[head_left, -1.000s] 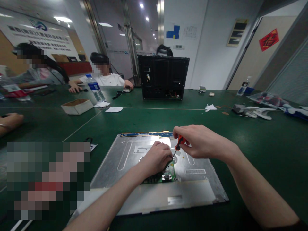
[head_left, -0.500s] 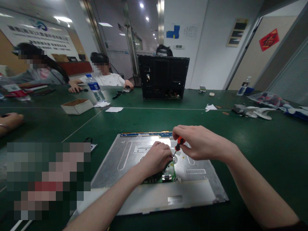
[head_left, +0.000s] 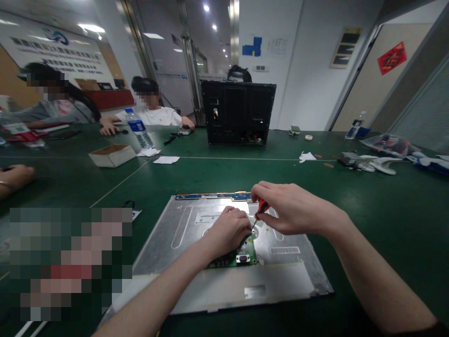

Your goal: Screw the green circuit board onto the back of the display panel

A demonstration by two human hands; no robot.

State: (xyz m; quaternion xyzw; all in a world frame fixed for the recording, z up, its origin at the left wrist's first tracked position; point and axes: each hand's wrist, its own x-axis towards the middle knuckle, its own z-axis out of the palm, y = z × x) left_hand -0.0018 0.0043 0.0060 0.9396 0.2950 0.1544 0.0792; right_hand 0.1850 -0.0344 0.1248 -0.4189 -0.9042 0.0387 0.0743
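Note:
A red and black screwdriver point(head_left: 261, 208) is gripped in my right hand point(head_left: 293, 208), tilted, its thin shaft pointing down at the upper right corner of a green circuit board point(head_left: 250, 252). My left hand point(head_left: 231, 229) is closed over the upper part of that board, fingertips close beside the screwdriver tip. What its fingers pinch, if anything, is hidden. Under both lies a flat silver metal display panel point(head_left: 196, 295), with a blue circuit strip point(head_left: 210, 197) along its far edge and a barcode label point(head_left: 285, 250) on the right.
A black monitor housing point(head_left: 240, 112) stands upright across the green table point(head_left: 351, 210). Left of it are a water bottle point(head_left: 139, 128) and an open white box point(head_left: 112, 155). Gloves point(head_left: 377, 164) and a plastic bag point(head_left: 389, 145) lie right. Other people sit at the left.
My right hand and the screwdriver handle have shifted very slightly, the handle turning a little in the fingers. The left hand, board and panel stay in place.

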